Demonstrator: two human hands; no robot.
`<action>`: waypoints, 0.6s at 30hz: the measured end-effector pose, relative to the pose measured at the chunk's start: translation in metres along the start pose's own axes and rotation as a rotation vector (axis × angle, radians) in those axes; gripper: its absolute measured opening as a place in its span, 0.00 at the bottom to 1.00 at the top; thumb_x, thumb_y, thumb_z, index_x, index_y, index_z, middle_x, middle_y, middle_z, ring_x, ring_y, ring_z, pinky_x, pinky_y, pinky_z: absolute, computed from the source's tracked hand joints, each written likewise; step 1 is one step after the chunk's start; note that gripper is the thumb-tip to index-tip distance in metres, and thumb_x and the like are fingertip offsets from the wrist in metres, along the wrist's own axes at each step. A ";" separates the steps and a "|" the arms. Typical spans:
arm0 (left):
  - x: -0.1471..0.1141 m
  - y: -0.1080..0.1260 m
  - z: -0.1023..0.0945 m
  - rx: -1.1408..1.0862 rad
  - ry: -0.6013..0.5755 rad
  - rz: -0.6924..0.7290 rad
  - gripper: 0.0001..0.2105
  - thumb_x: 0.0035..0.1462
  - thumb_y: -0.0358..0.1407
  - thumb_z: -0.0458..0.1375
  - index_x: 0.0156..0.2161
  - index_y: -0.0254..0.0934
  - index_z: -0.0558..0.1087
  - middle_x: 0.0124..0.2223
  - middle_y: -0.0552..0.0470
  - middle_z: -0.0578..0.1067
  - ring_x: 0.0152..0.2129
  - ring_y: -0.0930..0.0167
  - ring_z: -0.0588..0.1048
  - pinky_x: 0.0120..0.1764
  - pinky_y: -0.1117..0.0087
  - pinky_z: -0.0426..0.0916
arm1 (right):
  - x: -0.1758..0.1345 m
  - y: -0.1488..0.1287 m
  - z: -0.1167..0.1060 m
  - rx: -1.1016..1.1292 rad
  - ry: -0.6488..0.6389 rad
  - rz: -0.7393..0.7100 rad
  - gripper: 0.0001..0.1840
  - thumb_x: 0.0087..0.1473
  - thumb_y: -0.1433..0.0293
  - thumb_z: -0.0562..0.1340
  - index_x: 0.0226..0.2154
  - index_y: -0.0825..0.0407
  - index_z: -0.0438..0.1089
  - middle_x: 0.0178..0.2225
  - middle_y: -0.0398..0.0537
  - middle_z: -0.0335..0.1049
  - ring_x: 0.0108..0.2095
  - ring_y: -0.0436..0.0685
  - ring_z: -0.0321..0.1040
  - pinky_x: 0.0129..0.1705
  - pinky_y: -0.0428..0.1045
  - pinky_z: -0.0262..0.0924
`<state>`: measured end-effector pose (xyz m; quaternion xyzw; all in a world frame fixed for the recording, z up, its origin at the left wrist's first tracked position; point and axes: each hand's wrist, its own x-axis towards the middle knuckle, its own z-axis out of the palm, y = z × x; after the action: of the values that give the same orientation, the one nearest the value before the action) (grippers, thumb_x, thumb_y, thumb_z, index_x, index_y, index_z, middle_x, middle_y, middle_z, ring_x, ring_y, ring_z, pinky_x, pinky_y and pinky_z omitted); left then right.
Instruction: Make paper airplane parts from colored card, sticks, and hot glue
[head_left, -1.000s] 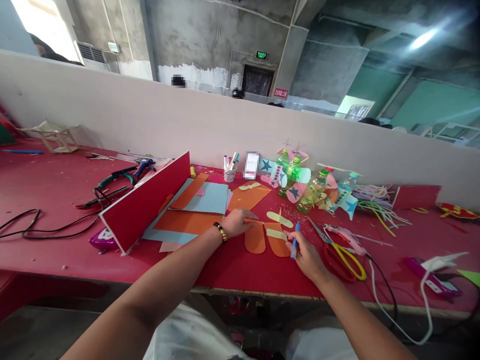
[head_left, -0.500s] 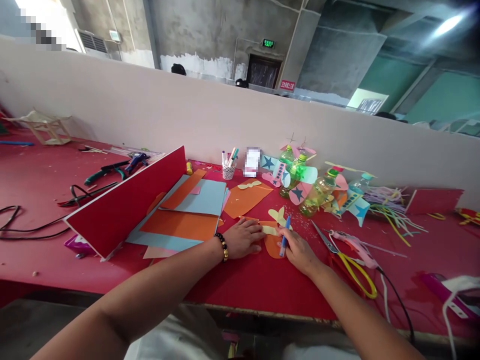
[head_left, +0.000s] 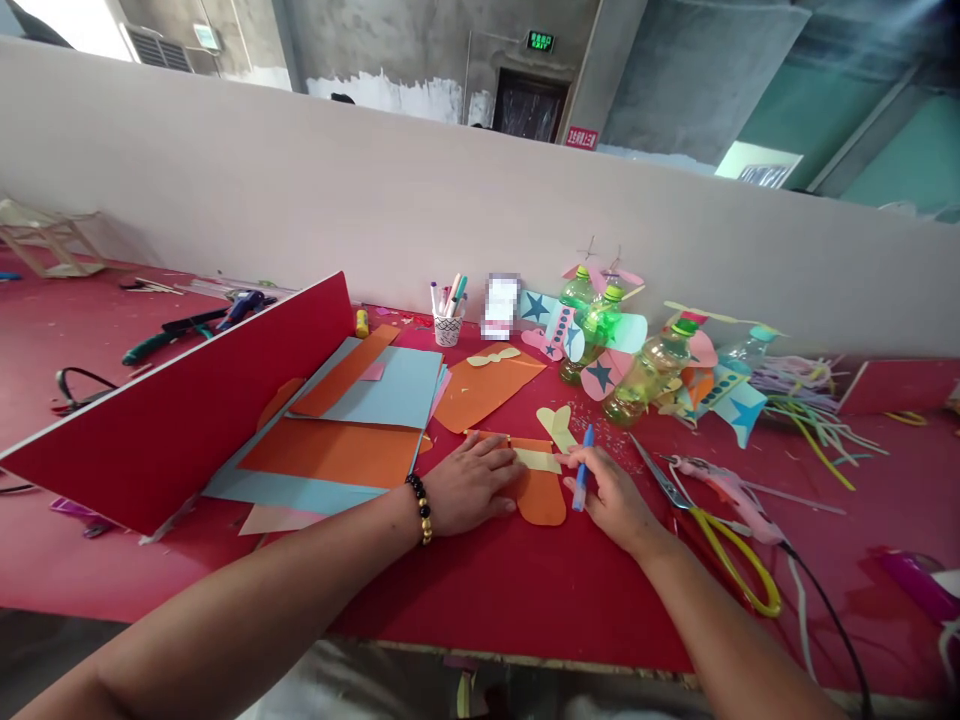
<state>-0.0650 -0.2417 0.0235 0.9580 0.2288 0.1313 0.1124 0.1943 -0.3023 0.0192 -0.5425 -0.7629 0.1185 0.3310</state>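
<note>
My left hand [head_left: 474, 487] lies flat with its fingers stretched out over the edge of an orange paper cutout [head_left: 541, 500]. Across that cutout runs a pale yellow paper strip [head_left: 538, 459], and the fingertips of both hands are close to the strip's ends. A blue pen [head_left: 583, 468] is held upright, slightly tilted, in my right hand [head_left: 616, 502], whose fingers are closed around it. Just behind the strip is a pale yellow cutout with rounded lobes [head_left: 556, 427]. The underside of my left palm is hidden.
Scissors with yellow handles [head_left: 731, 560] and a pink glue gun [head_left: 731, 497] lie to the right. Plastic bottles [head_left: 651, 375] with paper decorations stand behind. Stacked coloured paper [head_left: 337, 450] and a red upright board [head_left: 202, 400] are on the left. A pen cup [head_left: 448, 328] stands at the back.
The camera view has tilted down and shifted a little. My right hand, with the pen, has drawn slightly away from the yellow strip, showing more of it and of the orange cutout.
</note>
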 end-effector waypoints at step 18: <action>0.073 0.023 -0.009 0.109 -0.083 -0.305 0.15 0.52 0.42 0.58 0.42 0.36 0.72 0.42 0.43 0.72 0.42 0.60 0.67 0.42 0.61 0.65 | 0.005 0.023 0.000 -0.078 0.097 0.136 0.11 0.50 0.75 0.56 0.38 0.48 0.60 0.43 0.53 0.71 0.45 0.61 0.67 0.46 0.56 0.61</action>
<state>0.0045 -0.2263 0.0526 0.9213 0.3737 0.0607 0.0884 0.2106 -0.2886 0.0083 -0.6106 -0.7114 0.0843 0.3375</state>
